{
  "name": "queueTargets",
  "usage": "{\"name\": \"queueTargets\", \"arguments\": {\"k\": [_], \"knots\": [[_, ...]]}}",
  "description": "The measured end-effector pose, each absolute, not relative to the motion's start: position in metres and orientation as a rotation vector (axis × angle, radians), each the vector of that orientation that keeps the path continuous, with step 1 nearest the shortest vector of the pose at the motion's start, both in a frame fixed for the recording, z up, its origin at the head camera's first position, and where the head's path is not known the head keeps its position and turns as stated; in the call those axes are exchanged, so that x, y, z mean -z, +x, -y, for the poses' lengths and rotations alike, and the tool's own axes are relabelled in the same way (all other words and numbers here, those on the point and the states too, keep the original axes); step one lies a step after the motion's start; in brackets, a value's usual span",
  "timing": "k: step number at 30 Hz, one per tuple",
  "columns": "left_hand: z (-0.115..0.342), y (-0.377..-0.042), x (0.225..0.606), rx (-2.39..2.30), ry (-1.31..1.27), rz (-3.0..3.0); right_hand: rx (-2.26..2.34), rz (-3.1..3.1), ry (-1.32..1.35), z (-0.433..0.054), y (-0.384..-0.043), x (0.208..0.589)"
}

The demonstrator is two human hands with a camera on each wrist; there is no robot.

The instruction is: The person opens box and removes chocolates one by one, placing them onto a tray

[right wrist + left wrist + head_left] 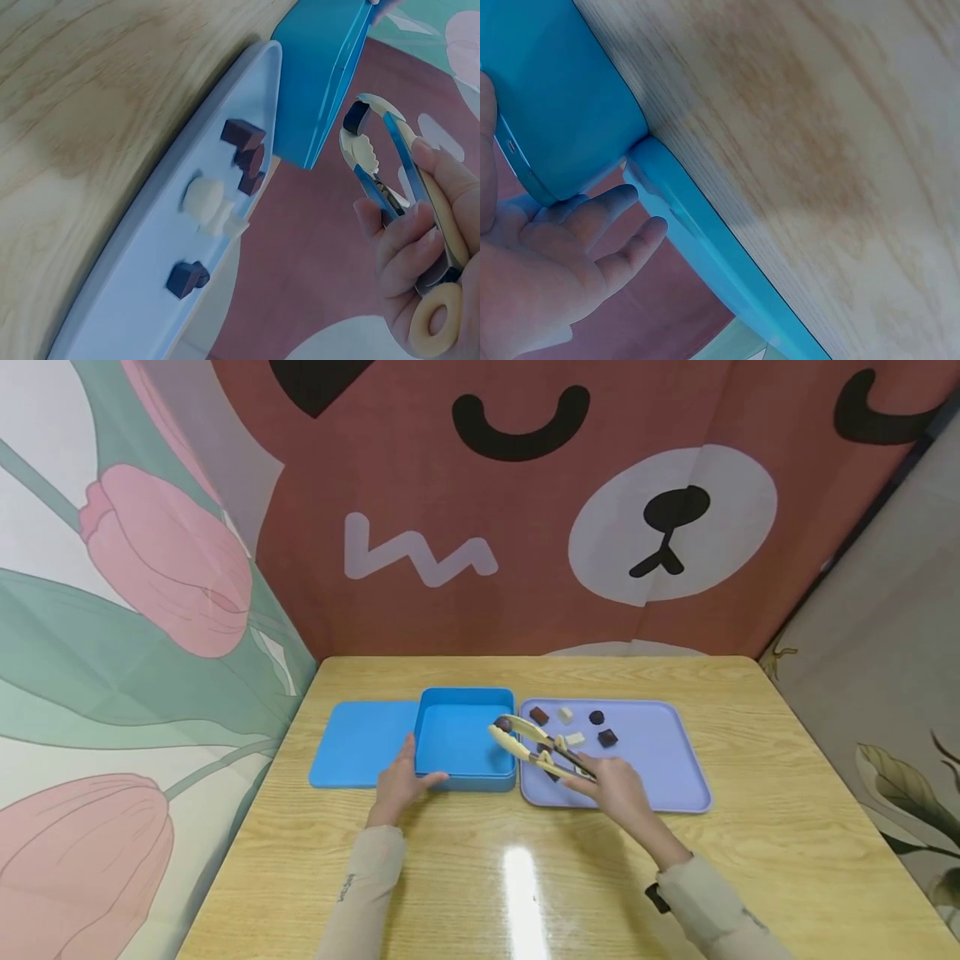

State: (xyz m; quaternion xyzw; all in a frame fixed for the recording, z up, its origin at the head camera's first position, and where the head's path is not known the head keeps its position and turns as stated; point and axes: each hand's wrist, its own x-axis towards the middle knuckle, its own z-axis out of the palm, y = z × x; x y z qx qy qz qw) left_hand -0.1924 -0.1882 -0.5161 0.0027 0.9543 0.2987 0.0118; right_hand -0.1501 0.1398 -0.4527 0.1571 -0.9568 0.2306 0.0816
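Note:
My left hand [400, 785] rests against the near left corner of an open blue box [459, 727], thumb along the front wall and fingers beside the left wall. Its fingers look mostly extended in the left wrist view. With my right hand [621, 787] I grip cream-tipped tongs [528, 728], which pinch a dark chocolate piece [356, 118] over the box's right edge. No piece shows on the box floor. A lilac tray [663, 760] right of the box carries several chocolate pieces, dark ones [607, 738] and white ones [566, 715].
A flat blue lid [362, 743] lies on the wooden table [442, 877] left of the box. The tray stands close to the box's right side. Behind the table hangs a printed cloth [420, 618]; another with flowers [165, 560] is at the left.

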Motion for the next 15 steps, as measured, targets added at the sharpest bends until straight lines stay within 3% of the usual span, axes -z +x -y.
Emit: {"name": "queueTargets", "arguments": {"k": [15], "knots": [[0.188, -0.192, 0.517, -0.941, 0.014, -2.975, -0.742, 2.802, 0.368, -0.175, -0.132, 0.457]]}}
